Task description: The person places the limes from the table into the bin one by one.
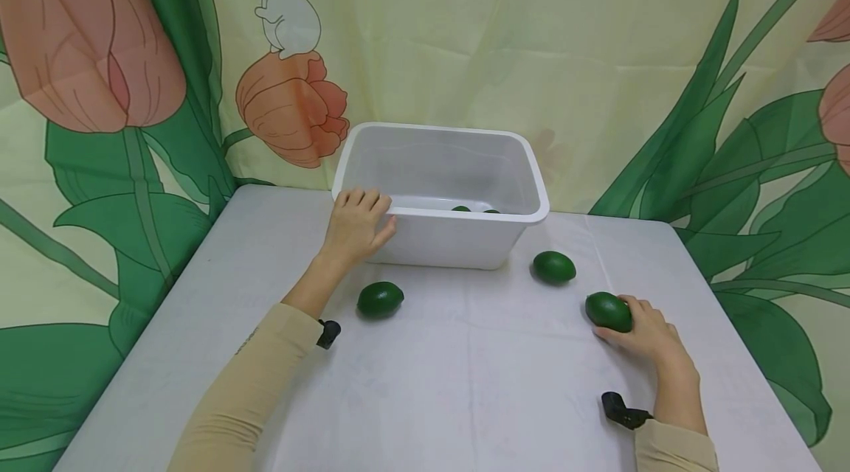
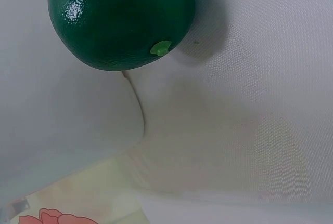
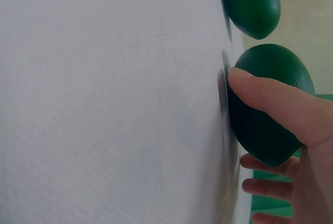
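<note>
My right hand (image 1: 644, 332) grips a green lime (image 1: 609, 312) on the right of the table. In the right wrist view the thumb (image 3: 276, 99) lies across that lime (image 3: 260, 125), low at the tabletop. My left hand (image 1: 358, 225) holds the front left rim of a white plastic bin (image 1: 438, 240), fingers bent over the edge and thumb on the outer side. Another lime (image 1: 381, 300) lies by the left forearm and fills the top of the left wrist view, where the left fingers are hidden. A further lime (image 1: 554, 267) sits between the bin and the right hand.
Inside the bin, the tops of two limes (image 1: 461, 209) show over the front rim. The bin stands at the back of the table (image 1: 425, 383), which has a white cloth. Behind it hangs a curtain (image 1: 451, 29) printed with tulips.
</note>
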Motion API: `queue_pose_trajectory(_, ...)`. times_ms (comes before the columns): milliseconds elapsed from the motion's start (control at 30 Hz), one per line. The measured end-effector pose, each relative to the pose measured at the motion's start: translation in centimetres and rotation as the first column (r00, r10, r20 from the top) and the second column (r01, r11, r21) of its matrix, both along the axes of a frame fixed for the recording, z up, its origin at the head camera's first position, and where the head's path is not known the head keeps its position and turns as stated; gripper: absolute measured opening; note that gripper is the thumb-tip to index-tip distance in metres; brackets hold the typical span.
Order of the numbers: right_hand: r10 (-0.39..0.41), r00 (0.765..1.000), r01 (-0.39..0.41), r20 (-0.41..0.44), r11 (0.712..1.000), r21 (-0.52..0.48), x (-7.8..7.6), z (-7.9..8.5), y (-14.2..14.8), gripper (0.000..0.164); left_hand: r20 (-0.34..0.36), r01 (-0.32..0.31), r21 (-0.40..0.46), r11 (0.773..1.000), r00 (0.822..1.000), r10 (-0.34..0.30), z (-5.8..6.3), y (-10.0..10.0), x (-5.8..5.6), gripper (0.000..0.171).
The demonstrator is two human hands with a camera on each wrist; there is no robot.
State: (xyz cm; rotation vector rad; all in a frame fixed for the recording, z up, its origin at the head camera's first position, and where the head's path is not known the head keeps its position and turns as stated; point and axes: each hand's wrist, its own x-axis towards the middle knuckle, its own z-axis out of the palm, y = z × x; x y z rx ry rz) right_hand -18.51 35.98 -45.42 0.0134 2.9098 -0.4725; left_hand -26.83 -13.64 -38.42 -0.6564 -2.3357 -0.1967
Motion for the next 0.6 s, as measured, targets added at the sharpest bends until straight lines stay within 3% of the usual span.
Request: queue_pose_trajectory(600, -0.013, 1.0, 0.013, 0.002, 1.0, -0.003, 0.13, -0.18, 0.09, 0.096, -0.022, 0.005, 0.007, 1.0, 1.0, -0.005, -0.01, -0.01, -0.02, 0.036)
